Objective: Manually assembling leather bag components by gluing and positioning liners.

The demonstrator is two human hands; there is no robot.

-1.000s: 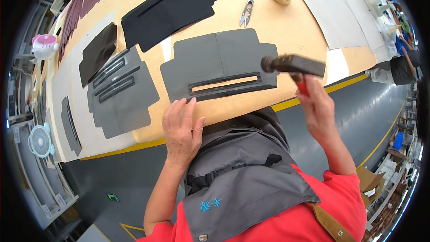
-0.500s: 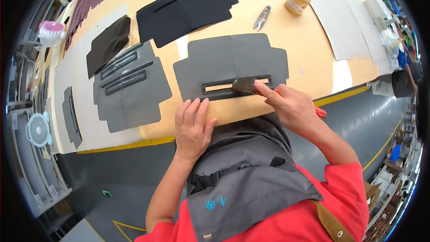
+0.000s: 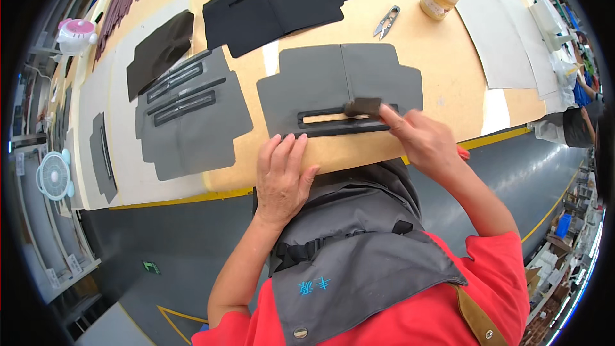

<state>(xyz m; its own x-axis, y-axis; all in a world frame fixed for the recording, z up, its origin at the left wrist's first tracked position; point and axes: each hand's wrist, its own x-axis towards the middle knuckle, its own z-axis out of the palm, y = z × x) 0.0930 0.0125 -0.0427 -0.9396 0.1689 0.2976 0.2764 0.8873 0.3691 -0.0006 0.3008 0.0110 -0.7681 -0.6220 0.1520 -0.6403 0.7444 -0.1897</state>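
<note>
A grey cut panel (image 3: pixel 320 83) lies flat before me, with a long slot framed by a black strip (image 3: pixel 327 132) along its near side. My left hand (image 3: pixel 282 176) rests with fingers stretched, their tips at the strip's left end. My right hand (image 3: pixel 426 141) is closed around a tool (image 3: pixel 365 107) that has a dark, blocky head and a red handle; its exact kind is unclear. The tool's head is over the slot, and it hides part of the opening. My index finger reaches along the tool toward its head.
More grey panels (image 3: pixel 186 147) with black-framed slots overlap at left. Behind lie black panels (image 3: pixel 282 9) and a dark brown piece (image 3: pixel 160 54). Thread snips (image 3: pixel 386 22) and a glue bottle (image 3: pixel 441 0) stand farther right. The table's yellow edge (image 3: pixel 179 199) runs in front of me.
The tool's head has shifted on the slot and looks slightly raised, with my right hand moving along. My left hand keeps its place at the panel's near edge. The whole view has shifted a little.
</note>
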